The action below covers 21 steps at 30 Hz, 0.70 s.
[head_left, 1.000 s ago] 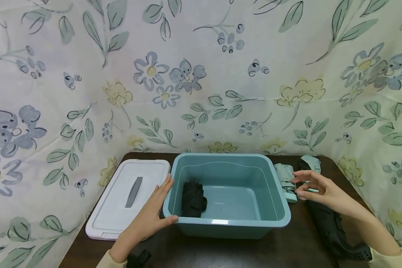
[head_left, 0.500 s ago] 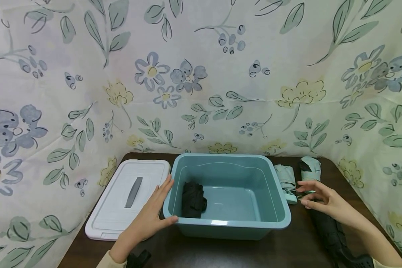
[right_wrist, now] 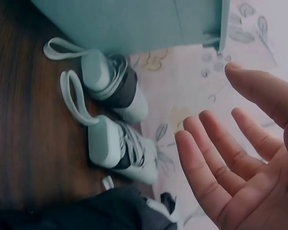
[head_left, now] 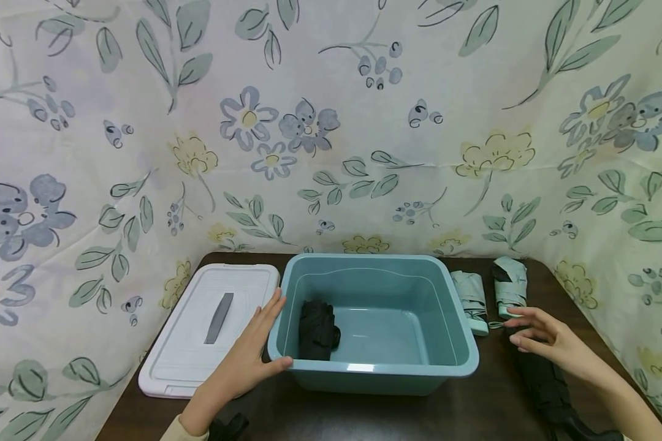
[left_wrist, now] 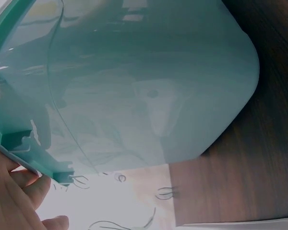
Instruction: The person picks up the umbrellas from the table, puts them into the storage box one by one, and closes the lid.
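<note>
White lid (head_left: pixel 209 327) lay at tabletop's (head_left: pixel 364 413) left edge. Left hand (head_left: pixel 243 361), fingers straight, pressed the teal bin's (head_left: pixel 458 343) left wall; black umbrella (head_left: pixel 317 331) inside. Two mint folded umbrellas (head_left: pixel 471 294) lay toward the right edge; right hand (head_left: pixel 546 340) hovered over them, fingers apart, holding nothing.

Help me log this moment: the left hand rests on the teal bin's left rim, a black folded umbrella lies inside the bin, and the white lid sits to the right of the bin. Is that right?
Not quite: the white lid lies left of the teal bin, as the head view shows. The left hand rests on the bin's left rim, and the black folded umbrella lies inside.
</note>
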Tool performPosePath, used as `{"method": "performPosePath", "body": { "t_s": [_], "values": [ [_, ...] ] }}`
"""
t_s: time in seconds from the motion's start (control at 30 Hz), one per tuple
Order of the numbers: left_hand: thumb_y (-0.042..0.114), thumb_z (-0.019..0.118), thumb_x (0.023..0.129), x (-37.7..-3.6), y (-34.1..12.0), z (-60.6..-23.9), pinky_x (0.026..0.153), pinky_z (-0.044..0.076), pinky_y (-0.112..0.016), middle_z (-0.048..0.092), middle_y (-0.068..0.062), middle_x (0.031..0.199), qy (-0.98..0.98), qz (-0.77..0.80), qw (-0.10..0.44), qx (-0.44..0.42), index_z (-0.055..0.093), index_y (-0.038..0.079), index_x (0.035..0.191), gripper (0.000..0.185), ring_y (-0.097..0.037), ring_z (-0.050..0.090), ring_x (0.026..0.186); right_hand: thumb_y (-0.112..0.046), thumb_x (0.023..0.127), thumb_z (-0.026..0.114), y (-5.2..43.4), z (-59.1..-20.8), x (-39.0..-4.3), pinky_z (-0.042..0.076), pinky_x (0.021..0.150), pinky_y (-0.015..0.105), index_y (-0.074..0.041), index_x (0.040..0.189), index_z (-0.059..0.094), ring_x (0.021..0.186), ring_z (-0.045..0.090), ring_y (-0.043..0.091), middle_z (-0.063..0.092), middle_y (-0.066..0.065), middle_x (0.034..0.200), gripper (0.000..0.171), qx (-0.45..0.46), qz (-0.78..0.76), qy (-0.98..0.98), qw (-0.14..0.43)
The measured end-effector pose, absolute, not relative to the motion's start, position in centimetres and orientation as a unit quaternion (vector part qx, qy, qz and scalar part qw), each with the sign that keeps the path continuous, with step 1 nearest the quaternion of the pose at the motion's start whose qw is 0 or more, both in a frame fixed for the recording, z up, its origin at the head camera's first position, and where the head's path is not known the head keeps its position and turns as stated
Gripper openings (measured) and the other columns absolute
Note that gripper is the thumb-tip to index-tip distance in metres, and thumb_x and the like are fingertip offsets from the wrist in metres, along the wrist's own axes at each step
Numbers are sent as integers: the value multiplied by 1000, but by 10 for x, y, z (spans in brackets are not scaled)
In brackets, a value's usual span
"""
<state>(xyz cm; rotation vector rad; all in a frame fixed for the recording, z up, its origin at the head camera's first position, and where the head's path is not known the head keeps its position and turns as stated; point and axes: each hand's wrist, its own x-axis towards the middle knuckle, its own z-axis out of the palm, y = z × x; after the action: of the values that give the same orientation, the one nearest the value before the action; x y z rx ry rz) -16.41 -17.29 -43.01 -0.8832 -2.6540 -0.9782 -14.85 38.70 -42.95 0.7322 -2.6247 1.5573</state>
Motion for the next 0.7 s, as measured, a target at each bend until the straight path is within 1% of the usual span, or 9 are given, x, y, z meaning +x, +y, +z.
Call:
{"method": "performPosePath", "body": {
  "t_s": [0.1,0.27,0.37,0.43,0.47,0.53,0.57,0.63,0.7],
  "values": [
    [46,67,79,-164,-173,-430,108,-9,-12,8,-3,157,-892,-329,91,-297,13,17,150,94,-19,11,143,10,89,51,393,-434,-146,53,64,31,6,133,35,88,63,7,58,-11,112,48,216,490,-845,7],
    [46,67,79,-165,-173,-430,108,-9,-12,9,-4,157,-891,-329,93,-298,14,16,150,94,-20,12,143,5,90,53,399,-439,-141,52,62,30,-4,133,40,88,61,2,57,-16,111,47,178,469,-865,19],
    [46,67,79,-164,-173,-429,108,-9,-12,9,-5,157,-891,-329,92,-297,14,16,150,94,-19,12,143,2,89,56,403,-443,-139,51,62,27,-4,131,42,87,60,-1,56,-20,109,44,147,451,-880,31],
    [46,67,79,-164,-173,-429,108,-9,-12,9,-4,157,-891,-330,91,-297,14,17,150,94,-19,12,143,-3,88,60,405,-444,-138,49,62,25,-4,129,44,85,59,-2,54,-24,108,44,122,426,-896,40],
    [46,67,79,-164,-173,-429,108,-9,-12,8,-4,157,-891,-331,91,-296,14,17,150,94,-19,12,143,-6,88,62,406,-445,-138,49,62,24,-3,128,44,85,59,-1,53,-24,107,44,108,412,-904,46],
    [45,67,79,-164,-173,-429,108,-9,-12,8,-2,157,-891,-332,90,-296,14,17,150,94,-19,12,143,-12,87,65,407,-447,-138,49,62,22,-2,128,44,83,57,-2,53,-18,107,47,82,385,-918,52],
    [45,67,79,-164,-173,-429,108,-9,-12,8,-1,157,-891,-332,90,-295,14,17,150,94,-19,12,143,-15,86,66,408,-448,-138,49,62,22,-1,128,43,83,56,-3,54,-12,109,49,70,372,-924,55],
    [45,68,79,-164,-173,-429,108,-9,-12,7,-1,157,-891,-333,91,-295,14,17,150,94,-19,12,143,-20,86,67,408,-450,-137,48,62,22,1,129,42,82,52,-9,54,2,113,54,47,353,-933,52],
    [45,68,79,-164,-172,-429,108,-9,-13,8,-2,157,-891,-333,92,-295,13,17,150,94,-20,12,143,-22,85,68,408,-452,-136,48,62,21,2,129,41,83,45,-16,51,16,117,57,32,340,-938,51]
  ]
}}
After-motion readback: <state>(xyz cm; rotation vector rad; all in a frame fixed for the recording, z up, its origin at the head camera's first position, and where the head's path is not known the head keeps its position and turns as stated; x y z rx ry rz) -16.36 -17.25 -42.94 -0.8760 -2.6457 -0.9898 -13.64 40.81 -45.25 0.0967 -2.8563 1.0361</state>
